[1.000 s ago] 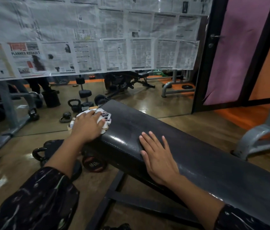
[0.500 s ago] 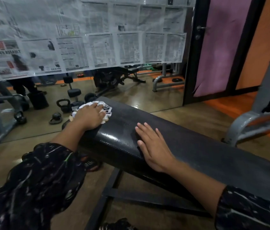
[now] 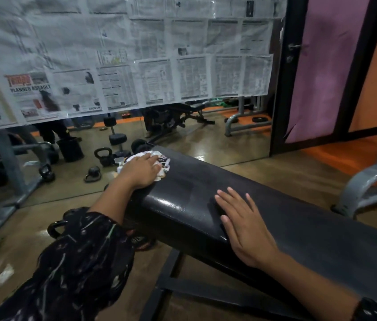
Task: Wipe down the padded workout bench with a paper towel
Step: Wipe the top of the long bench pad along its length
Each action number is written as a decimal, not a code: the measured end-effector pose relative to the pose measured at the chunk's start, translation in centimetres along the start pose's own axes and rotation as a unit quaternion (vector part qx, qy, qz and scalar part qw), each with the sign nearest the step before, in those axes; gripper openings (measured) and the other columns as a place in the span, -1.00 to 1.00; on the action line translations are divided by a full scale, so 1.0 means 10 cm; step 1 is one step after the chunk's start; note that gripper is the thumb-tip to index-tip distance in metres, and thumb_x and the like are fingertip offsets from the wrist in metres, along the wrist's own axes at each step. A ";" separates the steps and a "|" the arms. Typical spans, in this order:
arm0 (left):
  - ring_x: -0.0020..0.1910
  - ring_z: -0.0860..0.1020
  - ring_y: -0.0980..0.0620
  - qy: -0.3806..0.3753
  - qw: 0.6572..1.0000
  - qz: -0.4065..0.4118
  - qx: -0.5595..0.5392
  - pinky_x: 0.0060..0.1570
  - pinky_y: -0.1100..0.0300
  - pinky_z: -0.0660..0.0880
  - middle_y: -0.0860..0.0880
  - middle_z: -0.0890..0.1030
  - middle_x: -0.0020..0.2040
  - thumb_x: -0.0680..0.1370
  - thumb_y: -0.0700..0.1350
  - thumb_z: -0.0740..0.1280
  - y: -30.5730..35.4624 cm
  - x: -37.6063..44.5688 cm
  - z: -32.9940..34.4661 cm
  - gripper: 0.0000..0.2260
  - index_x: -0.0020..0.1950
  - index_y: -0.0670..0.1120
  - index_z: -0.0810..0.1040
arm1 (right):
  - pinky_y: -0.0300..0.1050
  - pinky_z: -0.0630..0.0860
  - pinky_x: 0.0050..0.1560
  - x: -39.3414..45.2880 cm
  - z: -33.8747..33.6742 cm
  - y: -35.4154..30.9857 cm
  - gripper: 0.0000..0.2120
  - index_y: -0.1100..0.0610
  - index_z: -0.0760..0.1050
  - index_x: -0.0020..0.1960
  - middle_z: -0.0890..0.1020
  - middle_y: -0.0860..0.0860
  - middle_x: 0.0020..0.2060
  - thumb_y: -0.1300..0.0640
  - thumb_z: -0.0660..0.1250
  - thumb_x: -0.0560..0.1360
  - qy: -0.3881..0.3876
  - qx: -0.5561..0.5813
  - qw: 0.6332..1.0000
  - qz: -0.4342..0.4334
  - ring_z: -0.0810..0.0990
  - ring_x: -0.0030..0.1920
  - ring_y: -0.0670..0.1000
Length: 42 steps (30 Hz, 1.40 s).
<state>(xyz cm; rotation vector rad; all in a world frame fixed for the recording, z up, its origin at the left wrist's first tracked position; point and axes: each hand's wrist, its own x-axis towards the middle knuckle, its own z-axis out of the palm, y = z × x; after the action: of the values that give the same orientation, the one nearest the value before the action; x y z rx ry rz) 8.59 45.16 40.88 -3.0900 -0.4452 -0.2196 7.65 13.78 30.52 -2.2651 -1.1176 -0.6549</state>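
A long black padded bench runs from the lower right up to the middle of the view. At its far end my left hand presses a crumpled white paper towel with black print onto the pad, fingers curled over it. My right hand lies flat on the near edge of the pad with its fingers straight and spread, holding nothing. The pad near the left hand looks glossy.
A mirror with newspaper sheets taped over it stands right behind the bench end. Kettlebells and dumbbells show in the mirror, and a kettlebell lies on the floor by the bench. A grey machine frame stands at right.
My left hand has slid the towel slightly to the right along the far end of the pad. My right hand stays flat in the same place. The camera shifted a little.
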 end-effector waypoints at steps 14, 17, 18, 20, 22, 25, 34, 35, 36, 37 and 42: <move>0.51 0.10 -0.17 -0.030 0.998 0.047 0.035 0.46 -0.09 0.07 -0.07 0.09 0.56 0.61 0.16 -0.06 0.25 0.29 0.07 -0.50 0.54 0.05 0.10 | 0.01 -0.06 0.51 0.00 -0.02 -0.01 -0.53 0.05 0.25 0.49 0.28 -0.10 0.48 -0.03 -0.09 0.63 -0.019 -0.004 1.000 0.016 0.03 0.52 -0.15; 0.49 0.14 -0.20 -0.003 0.999 0.032 0.043 0.44 -0.10 0.13 -0.08 0.10 0.56 0.61 0.15 -0.06 0.09 0.10 0.06 -0.50 0.54 0.03 0.10 | 0.00 -0.07 0.51 0.00 -0.03 -0.01 -0.53 0.04 0.24 0.49 0.27 -0.10 0.49 -0.02 -0.08 0.63 -0.019 -0.003 1.000 0.021 0.03 0.52 -0.15; 0.50 0.12 -0.20 0.006 0.998 0.029 0.058 0.45 -0.11 0.11 -0.08 0.08 0.56 0.61 0.14 -0.06 0.14 -0.01 0.07 -0.50 0.54 0.04 0.09 | -0.01 -0.07 0.51 0.00 -0.03 -0.01 -0.54 0.04 0.25 0.49 0.28 -0.10 0.48 -0.02 -0.07 0.63 -0.016 -0.001 1.000 0.022 0.03 0.52 -0.15; 0.51 0.06 -0.21 0.004 0.996 0.027 0.087 0.46 -0.12 0.04 -0.06 0.03 0.57 0.62 0.13 -0.07 0.38 -0.23 0.08 -0.50 0.55 0.05 0.04 | -0.01 -0.06 0.50 0.00 -0.02 -0.01 -0.54 0.03 0.24 0.49 0.27 -0.11 0.48 -0.02 -0.07 0.63 -0.015 0.004 1.000 0.025 0.03 0.52 -0.16; 0.52 0.00 -0.21 -0.013 0.995 0.043 0.088 0.44 -0.12 -0.03 -0.04 -0.01 0.57 0.63 0.13 -0.08 0.64 -0.26 0.08 -0.51 0.55 0.08 0.01 | -0.01 -0.06 0.50 0.00 -0.01 -0.01 -0.54 0.03 0.23 0.49 0.26 -0.12 0.49 -0.03 -0.08 0.64 -0.017 0.006 1.000 0.024 0.02 0.52 -0.17; 0.53 -0.04 -0.20 -0.039 0.995 0.062 0.068 0.45 -0.12 -0.06 -0.03 -0.01 0.58 0.63 0.14 -0.07 0.87 -0.01 0.09 -0.51 0.55 0.10 0.02 | -0.05 -0.07 0.51 0.01 0.00 0.00 -0.53 0.02 0.21 0.50 0.22 -0.14 0.50 -0.05 -0.10 0.64 -0.023 0.005 1.000 0.021 -0.01 0.52 -0.18; 0.54 0.00 -0.12 -0.069 0.996 0.029 0.050 0.45 -0.14 0.04 -0.01 -0.01 0.58 0.33 0.39 -0.29 0.08 0.34 0.09 -0.17 0.55 0.08 -0.01 | -0.16 -0.03 0.50 -0.01 0.02 0.00 -0.55 0.05 0.25 0.49 0.27 -0.11 0.48 -0.02 -0.05 0.64 0.000 0.031 0.999 0.024 0.06 0.51 -0.18; 0.54 -0.01 -0.12 -0.062 0.995 0.035 0.064 0.45 -0.14 0.04 -0.02 -0.02 0.58 0.40 0.37 -0.25 0.10 0.27 0.11 -0.24 0.55 0.08 -0.02 | -0.16 -0.02 0.50 -0.01 0.02 0.00 -0.55 0.05 0.26 0.49 0.28 -0.11 0.48 -0.02 -0.04 0.64 0.000 0.032 0.999 0.024 0.07 0.51 -0.17; 0.54 -0.01 -0.14 -0.054 0.995 0.043 0.076 0.46 -0.14 0.03 -0.04 -0.02 0.58 0.49 0.31 -0.19 0.17 0.21 0.14 -0.34 0.55 0.08 -0.02 | -0.15 -0.01 0.50 -0.02 0.02 0.00 -0.55 0.06 0.26 0.48 0.29 -0.10 0.47 -0.02 -0.04 0.64 0.001 0.035 0.999 0.024 0.07 0.51 -0.17; 0.53 -0.01 -0.16 -0.048 0.994 0.049 0.085 0.46 -0.13 0.02 -0.04 -0.03 0.58 0.56 0.25 -0.13 0.28 0.19 0.14 -0.42 0.55 0.08 -0.02 | -0.15 0.00 0.50 -0.02 0.02 0.00 -0.55 0.06 0.27 0.48 0.29 -0.10 0.47 -0.02 -0.05 0.64 0.002 0.037 0.999 0.023 0.08 0.51 -0.17; 0.53 -0.04 -0.19 -0.057 0.995 0.053 0.063 0.45 -0.12 -0.06 -0.01 -0.02 0.58 0.62 0.17 -0.07 0.72 0.44 0.10 -0.50 0.55 0.10 0.00 | -0.15 0.02 0.49 -0.01 0.02 0.01 -0.55 0.05 0.28 0.47 0.30 -0.12 0.47 -0.02 -0.04 0.64 0.007 0.037 0.999 0.019 0.08 0.51 -0.17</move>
<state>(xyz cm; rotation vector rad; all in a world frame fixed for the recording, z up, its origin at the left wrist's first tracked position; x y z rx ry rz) 14.97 39.57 40.54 -2.9996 -0.2843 -0.0129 7.71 13.79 30.23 -2.2103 -1.0722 -0.6024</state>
